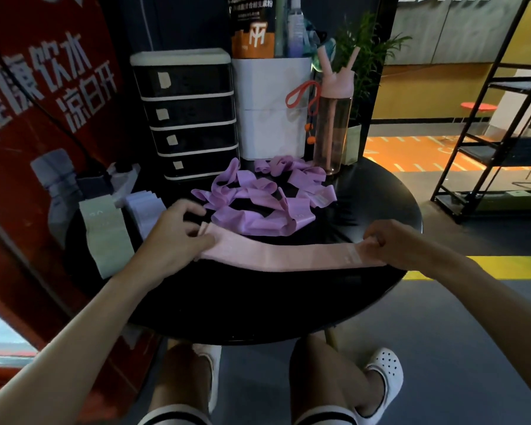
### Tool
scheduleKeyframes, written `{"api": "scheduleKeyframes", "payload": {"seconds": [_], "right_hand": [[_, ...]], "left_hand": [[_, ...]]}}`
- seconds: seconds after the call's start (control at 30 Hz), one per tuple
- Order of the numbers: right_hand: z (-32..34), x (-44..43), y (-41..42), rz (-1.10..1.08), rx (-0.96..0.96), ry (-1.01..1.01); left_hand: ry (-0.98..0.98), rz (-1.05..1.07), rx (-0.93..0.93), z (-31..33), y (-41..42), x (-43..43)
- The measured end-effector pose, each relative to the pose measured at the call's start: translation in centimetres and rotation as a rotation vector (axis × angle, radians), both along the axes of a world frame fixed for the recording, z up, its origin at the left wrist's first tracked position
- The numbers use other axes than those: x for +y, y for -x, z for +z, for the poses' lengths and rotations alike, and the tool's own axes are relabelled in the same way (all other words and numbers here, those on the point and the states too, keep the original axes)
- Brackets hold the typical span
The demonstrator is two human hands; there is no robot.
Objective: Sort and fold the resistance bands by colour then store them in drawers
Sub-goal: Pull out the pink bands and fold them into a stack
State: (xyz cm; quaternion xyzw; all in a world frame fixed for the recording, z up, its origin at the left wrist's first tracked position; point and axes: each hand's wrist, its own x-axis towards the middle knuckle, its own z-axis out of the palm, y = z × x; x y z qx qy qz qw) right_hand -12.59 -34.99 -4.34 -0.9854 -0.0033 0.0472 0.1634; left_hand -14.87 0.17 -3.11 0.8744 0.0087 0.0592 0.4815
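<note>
Pink band [288,254] flat on round black table [258,305], near edge, long axis left-right. Left hand [178,231] pinches left end; right hand [390,240] grips right end. Purple bands [258,197] heaped behind.

Round black table [258,296]: pink band [288,254], purple bands [258,222], drawer unit [187,118], bottle [333,124].

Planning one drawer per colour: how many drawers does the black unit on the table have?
4, stacked in the black plastic drawer unit with white trim: top drawer, second drawer, third drawer, bottom drawer. All closed, each pale-labelled; none seems hidden.
</note>
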Motion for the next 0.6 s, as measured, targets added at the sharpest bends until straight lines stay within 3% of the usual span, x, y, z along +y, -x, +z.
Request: {"api": "scheduleKeyframes", "payload": {"seconds": [0.07,0.1,0.2,0.33,0.5,0.6], "right_hand": [[0.9,0.5,-0.1,0.03,-0.048,0.086],[1.9,1.2,0.0,0.075,-0.105,0.024],[5.8,5.1,1.5,0.335,-0.142,-0.496],[9.4,9.5,2.5,0.516,-0.092,-0.672],[10.4,11.0,2.9,0.488,-0.218,-0.823],[11.1,11.9,3.0,0.447,-0.248,-0.953]], "left_hand": [[-0.108,-0.076,-0.122,2.3,0.4,-0.7],[-0.142,-0.124,-0.171,3.8,0.6,-1.2],[-0.192,-0.292,-0.257,8.0,1.2,-3.1],[-0.254,-0.446,-0.299,12.7,2.7,-4.7],[-0.238,-0.369,-0.393,14.4,3.2,-4.0],[0.035,-0.208,-0.43,12.6,2.9,-3.9]]}}
